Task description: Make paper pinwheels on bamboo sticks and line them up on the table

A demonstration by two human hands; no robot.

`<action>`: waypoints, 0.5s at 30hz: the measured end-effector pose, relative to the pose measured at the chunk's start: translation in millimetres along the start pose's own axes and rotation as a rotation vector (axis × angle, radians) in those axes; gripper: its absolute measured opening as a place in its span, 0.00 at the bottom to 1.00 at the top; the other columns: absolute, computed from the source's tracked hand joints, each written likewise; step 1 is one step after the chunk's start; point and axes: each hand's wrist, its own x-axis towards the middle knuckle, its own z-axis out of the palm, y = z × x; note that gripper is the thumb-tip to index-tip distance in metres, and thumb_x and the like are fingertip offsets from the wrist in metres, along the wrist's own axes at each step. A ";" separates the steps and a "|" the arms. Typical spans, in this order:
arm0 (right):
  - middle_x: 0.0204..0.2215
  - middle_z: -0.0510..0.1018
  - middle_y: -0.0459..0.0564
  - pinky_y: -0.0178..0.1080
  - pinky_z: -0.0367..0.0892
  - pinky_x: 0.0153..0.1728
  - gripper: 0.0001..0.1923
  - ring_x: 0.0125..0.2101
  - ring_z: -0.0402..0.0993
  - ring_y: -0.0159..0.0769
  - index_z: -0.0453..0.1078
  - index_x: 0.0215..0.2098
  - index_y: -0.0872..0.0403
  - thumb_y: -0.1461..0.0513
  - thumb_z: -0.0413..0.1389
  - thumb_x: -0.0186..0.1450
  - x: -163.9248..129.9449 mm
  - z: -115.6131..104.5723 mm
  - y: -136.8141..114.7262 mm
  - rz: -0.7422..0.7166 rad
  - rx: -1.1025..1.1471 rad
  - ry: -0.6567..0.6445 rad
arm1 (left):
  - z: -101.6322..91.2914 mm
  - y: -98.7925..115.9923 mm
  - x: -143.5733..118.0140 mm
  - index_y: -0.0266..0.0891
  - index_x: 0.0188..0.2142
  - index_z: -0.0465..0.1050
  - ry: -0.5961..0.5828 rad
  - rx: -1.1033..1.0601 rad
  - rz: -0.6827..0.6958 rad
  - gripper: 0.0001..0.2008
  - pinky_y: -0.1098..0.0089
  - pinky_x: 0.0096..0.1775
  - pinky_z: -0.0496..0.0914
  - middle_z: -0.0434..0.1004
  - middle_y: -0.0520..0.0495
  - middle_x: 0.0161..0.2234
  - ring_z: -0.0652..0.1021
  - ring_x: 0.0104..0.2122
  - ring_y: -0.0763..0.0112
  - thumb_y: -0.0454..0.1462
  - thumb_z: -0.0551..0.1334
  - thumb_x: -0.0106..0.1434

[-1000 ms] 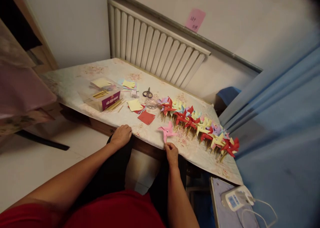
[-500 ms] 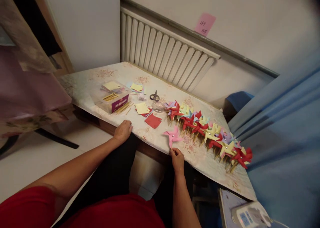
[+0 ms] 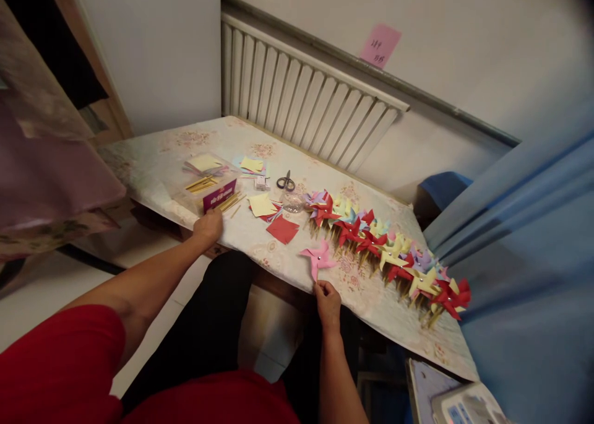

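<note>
My right hand (image 3: 328,299) pinches the lower end of a pink paper pinwheel (image 3: 319,258), holding it just over the table's front edge. My left hand (image 3: 208,227) is at the front edge by the clear plastic box (image 3: 188,200), its fingers curled at the near ends of several thin wooden sticks (image 3: 231,202). Whether a stick is between those fingers is hidden. Inside the box lie more sticks (image 3: 202,184) and a stack of paper squares (image 3: 204,162). Cut red paper (image 3: 283,229) and yellow paper (image 3: 262,205) lie between my hands.
Finished pinwheels (image 3: 371,241) stand in long rows on the right. Black scissors (image 3: 286,181), a clear bag of small pieces (image 3: 293,202) and more paper squares (image 3: 252,164) lie farther back. A radiator (image 3: 301,90) runs behind the table; a blue curtain (image 3: 524,238) hangs at right.
My left hand has moved left along the table edge to the sticks beside the box. The pink pinwheel stays in my right hand, shifted very slightly.
</note>
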 end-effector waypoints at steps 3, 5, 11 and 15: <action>0.22 0.75 0.47 0.38 0.63 0.32 0.18 0.26 0.68 0.38 0.76 0.29 0.55 0.49 0.55 0.53 -0.2 0.5 -1.3 0.008 0.003 -0.001 | 0.2 0.8 4.0 0.26 0.55 0.66 -0.007 0.009 -0.002 0.21 0.53 0.45 0.72 0.73 0.23 0.49 0.79 0.46 0.46 0.29 0.45 0.67; 0.23 0.75 0.47 0.38 0.63 0.32 0.18 0.27 0.68 0.38 0.76 0.29 0.55 0.50 0.55 0.53 -0.3 0.7 -2.2 0.012 -0.003 -0.003 | -1.1 1.2 7.1 0.25 0.54 0.66 -0.017 0.013 -0.004 0.20 0.53 0.45 0.72 0.74 0.23 0.47 0.79 0.46 0.45 0.30 0.45 0.67; 0.23 0.76 0.48 0.38 0.64 0.32 0.18 0.27 0.69 0.38 0.77 0.29 0.55 0.50 0.55 0.53 0.7 1.7 -0.8 -0.007 -0.018 0.017 | -10.3 2.6 18.3 0.24 0.52 0.70 -0.074 0.014 0.023 0.19 0.57 0.47 0.72 0.77 0.22 0.46 0.79 0.48 0.48 0.32 0.50 0.66; 0.22 0.76 0.47 0.37 0.64 0.32 0.18 0.27 0.69 0.38 0.77 0.29 0.55 0.50 0.55 0.53 1.5 2.7 1.9 -0.022 -0.019 0.026 | -18.1 3.2 23.1 0.27 0.48 0.75 -0.111 -0.003 0.069 0.18 0.58 0.45 0.73 0.79 0.23 0.44 0.80 0.45 0.48 0.36 0.56 0.62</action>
